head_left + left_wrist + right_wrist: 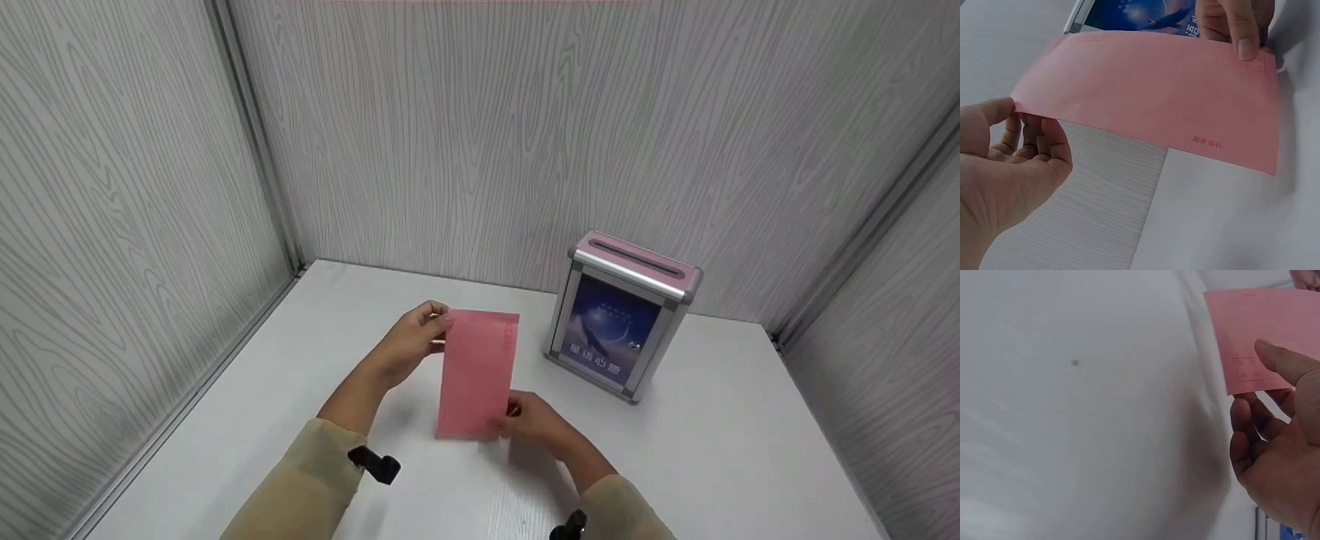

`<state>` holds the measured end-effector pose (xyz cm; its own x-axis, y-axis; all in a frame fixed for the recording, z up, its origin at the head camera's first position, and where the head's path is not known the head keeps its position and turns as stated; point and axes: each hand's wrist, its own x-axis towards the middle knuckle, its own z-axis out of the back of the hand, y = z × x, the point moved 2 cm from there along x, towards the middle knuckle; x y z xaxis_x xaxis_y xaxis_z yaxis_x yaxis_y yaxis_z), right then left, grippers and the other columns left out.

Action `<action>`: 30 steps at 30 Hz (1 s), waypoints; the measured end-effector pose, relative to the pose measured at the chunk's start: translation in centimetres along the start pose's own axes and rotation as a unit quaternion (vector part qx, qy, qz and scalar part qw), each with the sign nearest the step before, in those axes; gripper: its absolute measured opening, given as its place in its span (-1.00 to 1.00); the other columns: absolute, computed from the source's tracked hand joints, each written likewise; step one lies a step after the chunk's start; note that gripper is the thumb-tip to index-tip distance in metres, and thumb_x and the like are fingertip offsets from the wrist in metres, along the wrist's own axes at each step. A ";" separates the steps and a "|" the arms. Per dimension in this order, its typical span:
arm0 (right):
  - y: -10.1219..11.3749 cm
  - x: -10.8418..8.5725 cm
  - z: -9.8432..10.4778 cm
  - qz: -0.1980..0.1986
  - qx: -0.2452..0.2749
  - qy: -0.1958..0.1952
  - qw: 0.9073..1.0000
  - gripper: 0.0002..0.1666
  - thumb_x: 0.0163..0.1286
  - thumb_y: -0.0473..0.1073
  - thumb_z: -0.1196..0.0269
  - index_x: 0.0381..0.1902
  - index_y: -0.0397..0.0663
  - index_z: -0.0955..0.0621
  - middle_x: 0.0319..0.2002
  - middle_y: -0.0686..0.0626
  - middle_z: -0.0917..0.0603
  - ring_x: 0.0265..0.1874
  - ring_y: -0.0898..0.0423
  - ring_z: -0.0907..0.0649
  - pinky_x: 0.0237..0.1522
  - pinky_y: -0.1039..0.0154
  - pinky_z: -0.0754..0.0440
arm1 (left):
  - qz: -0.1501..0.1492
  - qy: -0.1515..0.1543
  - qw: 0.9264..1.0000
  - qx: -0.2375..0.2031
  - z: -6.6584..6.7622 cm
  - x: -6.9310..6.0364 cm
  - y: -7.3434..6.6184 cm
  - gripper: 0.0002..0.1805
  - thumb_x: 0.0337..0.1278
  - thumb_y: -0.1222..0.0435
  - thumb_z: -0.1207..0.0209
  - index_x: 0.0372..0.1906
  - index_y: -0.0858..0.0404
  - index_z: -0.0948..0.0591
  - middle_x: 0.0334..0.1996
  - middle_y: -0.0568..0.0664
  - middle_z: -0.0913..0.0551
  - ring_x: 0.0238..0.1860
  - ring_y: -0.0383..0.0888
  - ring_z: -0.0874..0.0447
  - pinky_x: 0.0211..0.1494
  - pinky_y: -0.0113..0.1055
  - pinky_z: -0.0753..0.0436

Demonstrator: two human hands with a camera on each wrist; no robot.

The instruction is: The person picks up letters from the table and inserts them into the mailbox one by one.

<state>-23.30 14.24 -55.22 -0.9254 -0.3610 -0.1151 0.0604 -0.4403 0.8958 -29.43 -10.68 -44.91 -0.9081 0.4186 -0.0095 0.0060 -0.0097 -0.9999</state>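
A pink envelope with printed red boxes and characters is held up lengthwise above the white table, in front of me. My left hand pinches its upper left corner between thumb and fingers. Lower down, my right hand pinches the right edge near the bottom corner. In the left wrist view the envelope bows slightly between both hands. The right wrist view shows my right thumb lying on the printed box of the envelope, with the fingers behind it.
To the right stands a silver-framed box with a pink top, a long slot in it, a dark blue picture front and a small lock. Wood-grain panels enclose the white table at the back and sides.
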 end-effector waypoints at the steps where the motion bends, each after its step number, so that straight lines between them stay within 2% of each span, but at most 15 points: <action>1: 0.5 -0.1 0.6 0.001 0.000 -0.010 1.000 -0.65 0.51 -0.07 -0.43 0.15 -0.08 -0.75 -0.08 -0.06 -0.80 -0.14 0.13 -0.69 -0.08 0.25 -0.67 | -0.004 0.002 1.000 0.002 -0.3 -0.1 -0.2 -0.76 0.73 0.13 -0.07 0.15 0.21 -0.48 -0.08 -0.05 -0.66 0.02 -0.10 -0.66 0.21 -0.22 -0.66; 7: 4.1 -1.3 4.9 0.002 -0.006 -0.083 0.997 -0.67 0.52 0.03 -0.43 0.08 -0.02 -0.70 -0.11 -0.02 -0.73 -0.15 0.09 -0.64 -0.08 0.18 -0.61 | -0.024 0.017 0.999 0.017 -1.9 -0.3 -1.3 -0.80 0.71 0.17 -0.10 0.12 0.21 -0.49 -0.08 -0.06 -0.63 0.00 -0.11 -0.66 0.19 -0.22 -0.67; 13: 7.3 -3.0 7.9 0.028 -0.016 -0.132 0.991 -0.77 0.60 -0.07 -0.35 0.09 -0.03 -0.69 -0.13 -0.04 -0.71 -0.16 0.06 -0.65 -0.05 0.22 -0.66 | -0.031 0.037 0.998 0.038 -3.2 -0.4 -2.0 -0.76 0.68 0.11 -0.15 0.10 0.18 -0.51 -0.08 -0.06 -0.60 0.01 -0.11 -0.64 0.18 -0.24 -0.68; 18: 8.9 -4.5 9.2 0.054 -0.012 -0.171 0.984 -0.75 0.63 -0.11 -0.31 0.13 -0.08 -0.71 -0.09 -0.10 -0.73 -0.14 -0.01 -0.65 -0.10 0.34 -0.67 | -0.043 0.049 0.996 0.058 -4.0 -0.5 -2.5 -0.74 0.66 0.09 -0.18 0.11 0.19 -0.53 -0.08 -0.04 -0.62 0.01 -0.10 -0.65 0.16 -0.24 -0.68; 22: 9.5 -5.6 9.8 0.069 -0.016 -0.192 0.979 -0.78 0.64 -0.17 -0.30 0.11 -0.13 -0.71 -0.09 -0.15 -0.72 -0.16 0.01 -0.62 -0.15 0.39 -0.66 | -0.053 0.058 0.994 0.080 -4.6 -0.8 -2.9 -0.74 0.66 0.10 -0.18 0.11 0.20 -0.54 -0.09 -0.02 -0.63 0.01 -0.10 -0.66 0.16 -0.23 -0.70; 26: 9.6 -6.4 10.2 0.067 -0.016 -0.200 0.977 -0.82 0.65 -0.20 -0.28 0.07 -0.14 -0.70 -0.12 -0.16 -0.71 -0.21 0.05 -0.60 -0.22 0.39 -0.63 | -0.061 0.067 0.989 0.116 -5.2 -1.2 -3.6 -0.73 0.67 0.09 -0.17 0.12 0.20 -0.53 -0.06 -0.03 -0.65 0.03 -0.10 -0.67 0.15 -0.21 -0.71; 30: 9.6 -7.0 10.6 0.065 -0.013 -0.199 0.978 -0.84 0.66 -0.20 -0.25 0.06 -0.14 -0.69 -0.14 -0.18 -0.71 -0.24 0.04 -0.62 -0.23 0.35 -0.65 | -0.069 0.081 0.986 0.126 -5.8 -1.5 -4.3 -0.70 0.67 0.06 -0.16 0.14 0.20 -0.52 -0.02 0.00 -0.65 0.05 -0.08 -0.68 0.15 -0.18 -0.75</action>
<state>-20.24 21.23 -41.27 -0.9812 -0.0687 0.1804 0.1922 -0.4341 0.8801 -25.69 -5.97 -40.67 -0.8140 0.5710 0.1063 -0.2366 -0.1589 -0.9585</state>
